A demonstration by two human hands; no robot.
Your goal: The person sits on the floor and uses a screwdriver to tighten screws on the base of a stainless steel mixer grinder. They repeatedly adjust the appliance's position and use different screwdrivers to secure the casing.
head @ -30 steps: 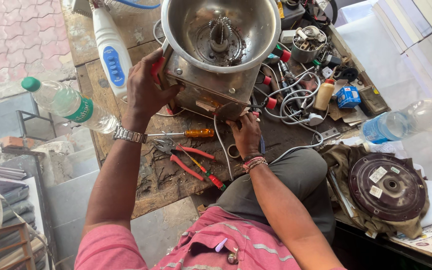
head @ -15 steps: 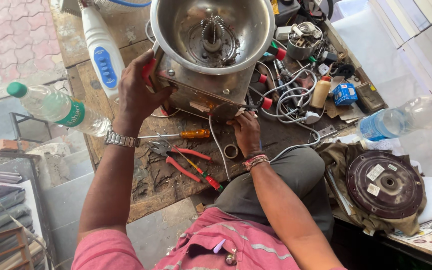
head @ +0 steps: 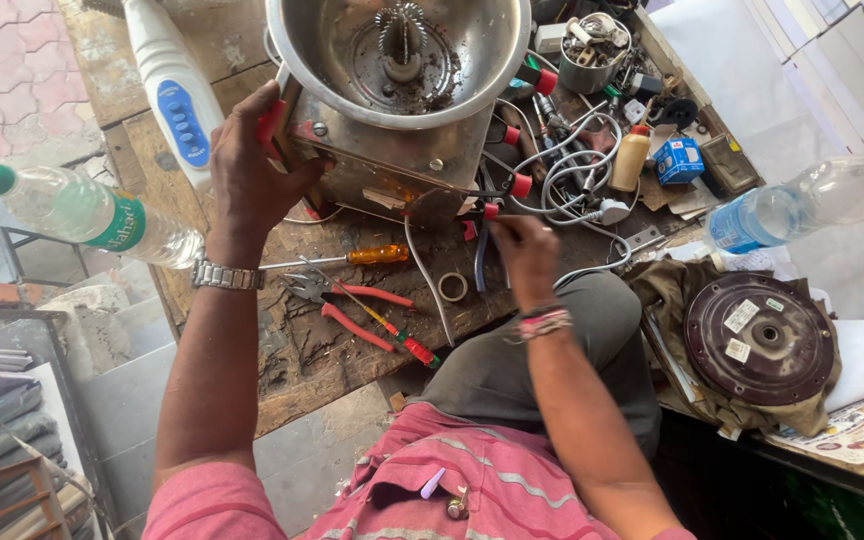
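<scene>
Your one head camera looks steeply down from close above your lap, facing across the near edge of the wooden workbench toward its far side.

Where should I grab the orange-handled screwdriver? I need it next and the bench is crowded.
Grip the screwdriver by its orange handle, from above. It lies flat with the handle pointing right, clear of the red pliers just below it; the thin shaft runs toward the left hand.

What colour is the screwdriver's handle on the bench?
Translucent orange-amber; the screwdriver shows in the head view, the only one.
</scene>
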